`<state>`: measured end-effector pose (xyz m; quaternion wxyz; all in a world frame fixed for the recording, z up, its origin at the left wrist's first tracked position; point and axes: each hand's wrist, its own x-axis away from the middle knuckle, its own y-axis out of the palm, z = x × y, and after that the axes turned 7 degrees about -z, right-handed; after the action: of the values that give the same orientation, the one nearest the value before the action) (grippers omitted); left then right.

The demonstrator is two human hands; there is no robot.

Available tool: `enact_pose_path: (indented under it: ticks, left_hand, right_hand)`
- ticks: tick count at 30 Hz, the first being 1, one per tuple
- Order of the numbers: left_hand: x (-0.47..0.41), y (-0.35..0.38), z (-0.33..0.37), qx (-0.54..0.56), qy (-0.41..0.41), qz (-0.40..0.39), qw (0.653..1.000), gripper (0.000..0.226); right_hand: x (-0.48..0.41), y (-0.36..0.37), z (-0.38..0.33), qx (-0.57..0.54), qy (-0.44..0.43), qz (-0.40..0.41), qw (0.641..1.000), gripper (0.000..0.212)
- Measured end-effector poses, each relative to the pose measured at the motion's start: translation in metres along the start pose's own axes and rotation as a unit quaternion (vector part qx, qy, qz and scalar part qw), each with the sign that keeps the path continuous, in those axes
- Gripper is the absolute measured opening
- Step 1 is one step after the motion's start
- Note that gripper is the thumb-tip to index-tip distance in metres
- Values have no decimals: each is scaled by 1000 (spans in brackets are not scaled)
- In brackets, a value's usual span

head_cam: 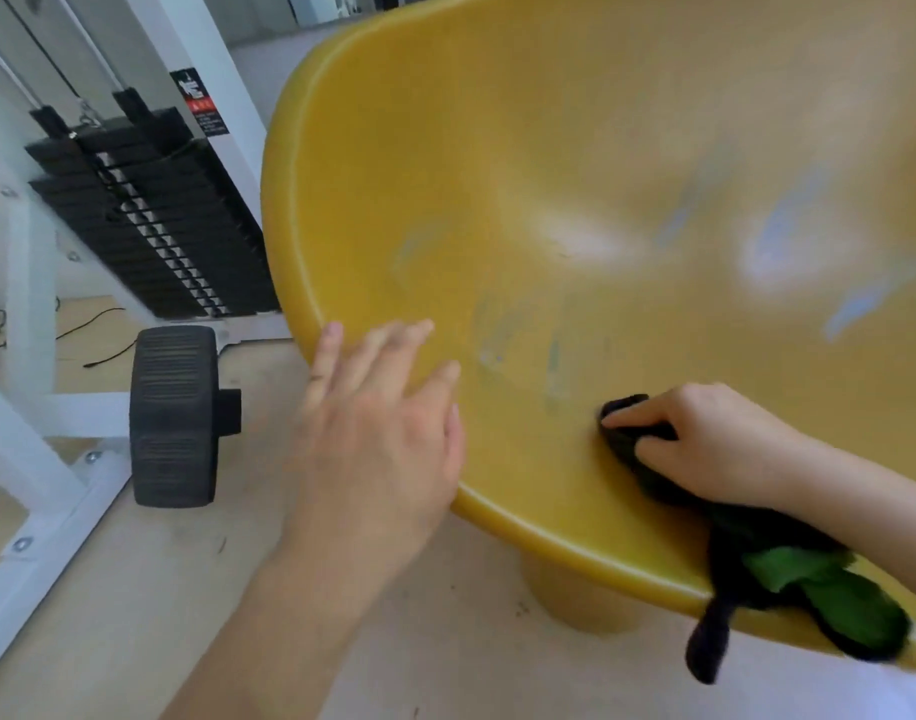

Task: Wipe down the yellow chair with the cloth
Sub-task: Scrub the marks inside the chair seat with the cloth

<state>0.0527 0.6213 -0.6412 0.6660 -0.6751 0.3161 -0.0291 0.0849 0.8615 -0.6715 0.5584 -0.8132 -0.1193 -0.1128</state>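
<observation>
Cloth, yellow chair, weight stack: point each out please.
cloth (856, 610): head view, green fold at the chair rim.
yellow chair (497, 174): head view, bare inner seat surface.
weight stack (149, 210): head view, black plates.

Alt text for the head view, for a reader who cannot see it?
A person's right hand grips a dark cloth against the seat of a yellow chair, while the open left hand rests on its near rim. A white weight machine with a black weight stack stands to the left.
</observation>
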Motion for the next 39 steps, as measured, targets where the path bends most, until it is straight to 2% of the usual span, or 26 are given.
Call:
enact_pose_path:
  ticks: [2,5,7,9,11,13,14,16,20,22,24,27,29,31,33,35,37,39]
  left_hand:
    - [1,7,7,9,25,-41,999,31]
    - [1,9,4,17,28,-47,998,29]
    - [1,10,4,20,42,-41,998,31]
    - [4,10,6,19,63,-49,997,32]
    - [4,10,5,18,76,-56,995,33]
    - [2,11,4,8,85,-49,995,33]
    - [2,12,4,8,89,-47,995,32]
    - [1,13,7,19,88,-46,995,29]
    - [0,14,5,58,65,-1,996,18]
    - [1,14,1,66,68,11,995,17]
    - [4,13,1,52,84,-14,995,23]
    - [7,9,0,55,104,-57,991,30]
    - [9,6,-1,52,107,-86,989,31]
    - [9,2,2,51,121,-131,983,33]
    - [14,-4,11,39,140,-199,969,40]
    - [16,-5,17,13,168,-225,960,57]
    - [17,-2,19,-36,216,-232,948,72]
    - [15,3,18,-78,253,-203,943,73]
  right_hand:
    - [-30,5,-33,-97,-74,49,991,47]
    - [-64,10,-101,-183,-178,104,961,53]
    - [-65,16,-91,-164,-205,97,960,55]
    - [-43,24,-39,-60,-169,44,983,55]
    - [-8,22,22,18,-39,-17,999,49]
    - [15,9,54,35,85,-21,996,45]
    - [17,6,53,37,108,-12,993,45]
    - [-1,9,20,11,62,28,998,44]
    - [-55,13,-94,-116,-129,90,981,49]
    - [-60,10,-108,-147,-155,105,971,50]
    - [-43,15,-75,-88,-124,88,985,46]
    - [6,14,5,22,45,1,999,41]
    - [18,4,25,32,124,-1,992,41]
    - [-1,8,5,-1,85,32,996,43]
    - [-31,19,-47,-62,-17,66,996,46]
    - [-50,19,-85,-127,-96,80,984,48]
    - [-43,18,-73,-109,-103,68,986,46]
    - [-16,22,-22,-14,-16,21,1000,46]
